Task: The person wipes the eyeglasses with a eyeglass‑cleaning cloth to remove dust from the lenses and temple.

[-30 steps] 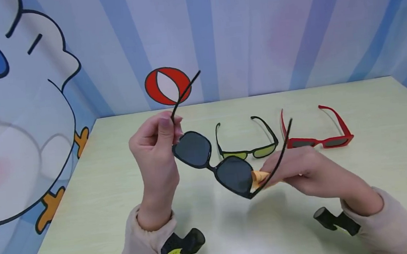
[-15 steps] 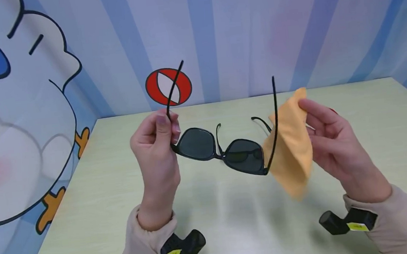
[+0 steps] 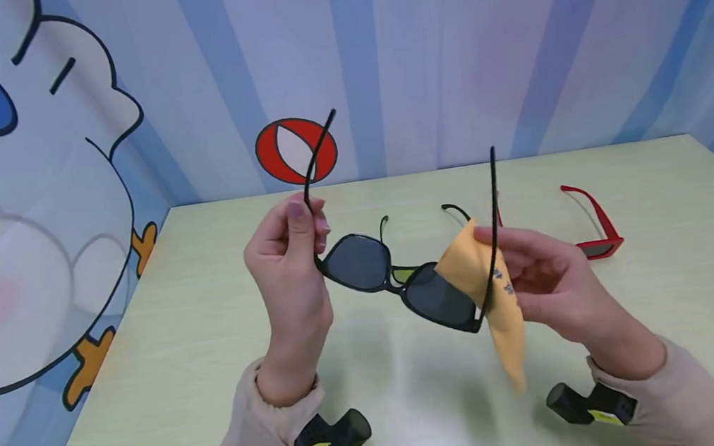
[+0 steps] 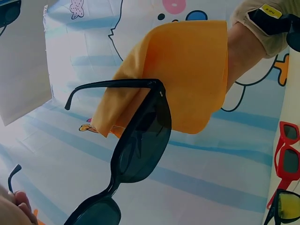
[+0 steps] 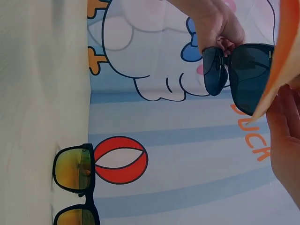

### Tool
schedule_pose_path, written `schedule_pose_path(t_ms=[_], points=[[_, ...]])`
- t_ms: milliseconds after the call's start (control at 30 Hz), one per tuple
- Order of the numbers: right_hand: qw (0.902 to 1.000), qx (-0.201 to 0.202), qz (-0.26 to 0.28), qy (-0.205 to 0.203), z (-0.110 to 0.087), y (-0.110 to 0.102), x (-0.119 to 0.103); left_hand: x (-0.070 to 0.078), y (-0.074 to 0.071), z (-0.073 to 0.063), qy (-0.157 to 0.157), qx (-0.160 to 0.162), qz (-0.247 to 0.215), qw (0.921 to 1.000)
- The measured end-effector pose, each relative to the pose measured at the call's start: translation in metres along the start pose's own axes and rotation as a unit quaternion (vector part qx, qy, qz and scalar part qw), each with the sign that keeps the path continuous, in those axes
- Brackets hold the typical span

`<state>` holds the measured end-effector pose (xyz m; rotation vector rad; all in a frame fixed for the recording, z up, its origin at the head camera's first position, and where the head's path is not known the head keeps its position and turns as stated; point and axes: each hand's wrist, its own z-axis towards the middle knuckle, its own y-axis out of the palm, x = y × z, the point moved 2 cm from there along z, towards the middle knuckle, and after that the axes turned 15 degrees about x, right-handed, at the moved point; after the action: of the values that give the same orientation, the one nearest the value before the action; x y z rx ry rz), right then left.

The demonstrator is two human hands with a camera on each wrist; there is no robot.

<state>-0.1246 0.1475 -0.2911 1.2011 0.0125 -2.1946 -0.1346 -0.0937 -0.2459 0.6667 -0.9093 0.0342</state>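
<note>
Black sunglasses (image 3: 357, 262) with dark lenses hang in the air above the table, both arms unfolded and pointing up. My left hand (image 3: 290, 264) pinches them at the left hinge, thumb and fingers round the base of that arm. An orange cloth (image 3: 465, 263) is pinched between the thumb and fingers of my right hand (image 3: 556, 280). In the head view it covers part of the right lens, and its lower end dangles below the frame. The left wrist view shows the cloth (image 4: 192, 75) spread over the right hand, close to the right arm of the sunglasses (image 4: 143, 150).
Behind, on the pale table (image 3: 214, 335), stand black-framed glasses with yellow-green lenses (image 3: 402, 274), partly hidden. Red sunglasses (image 3: 607, 240) lie to their right. A curtain with blue stripes (image 3: 445, 59) and a cartoon figure (image 3: 30, 280) closes off the back and left.
The right hand swung the cloth out to the right of the sunglasses, then brought it back left against the right lens. The left hand shifted slightly right with the sunglasses.
</note>
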Motion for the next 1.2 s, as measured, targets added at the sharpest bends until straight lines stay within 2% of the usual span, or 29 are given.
schedule_pose_path(t_ms=[67, 200, 367, 500, 567, 667, 767, 867, 1000, 1200], points=[[0.9994, -0.016, -0.028, -0.01, 0.0002, 0.0017, -0.0009, -0.0001, -0.0002, -0.0004, 0.002, 0.009, 0.01, 0.9999], [0.9951, -0.083, -0.048, -0.026, 0.0019, 0.0034, -0.002, 0.0, -0.001, -0.0006, 0.004, 0.019, 0.023, 0.9995], [0.9884, -0.151, -0.02, -0.003, 0.0017, 0.0047, -0.0033, 0.0004, -0.0013, 0.0, 0.004, 0.024, 0.019, 0.9995], [0.9858, -0.167, -0.016, 0.008, 0.0009, 0.0064, -0.003, 0.0006, -0.0009, 0.0004, 0.005, 0.026, 0.016, 0.9995], [0.9882, -0.145, -0.048, 0.014, -0.0001, 0.0066, -0.0025, 0.0003, -0.0007, 0.0002, 0.003, 0.026, 0.017, 0.9995], [0.99, -0.081, -0.109, 0.038, -0.0018, 0.005, -0.0017, -0.0013, -0.0002, -0.0008, -0.005, 0.02, 0.022, 0.9996], [0.9889, -0.039, -0.134, 0.05, -0.0029, 0.0027, 0.0005, -0.0036, 0.0004, -0.0018, -0.015, 0.01, 0.031, 0.9993], [0.9906, -0.039, -0.125, 0.041, -0.0024, 0.0015, 0.003, -0.0052, 0.0008, -0.0017, -0.02, 0.004, 0.039, 0.999], [0.9928, -0.023, -0.106, 0.05, 0.0, 0.0006, 0.004, -0.0054, 0.0008, -0.0018, -0.02, 0.003, 0.041, 0.999], [0.9921, 0.052, -0.094, 0.066, 0.0025, -0.0014, 0.004, -0.0034, 0.001, -0.0042, -0.009, -0.005, 0.053, 0.9985]])
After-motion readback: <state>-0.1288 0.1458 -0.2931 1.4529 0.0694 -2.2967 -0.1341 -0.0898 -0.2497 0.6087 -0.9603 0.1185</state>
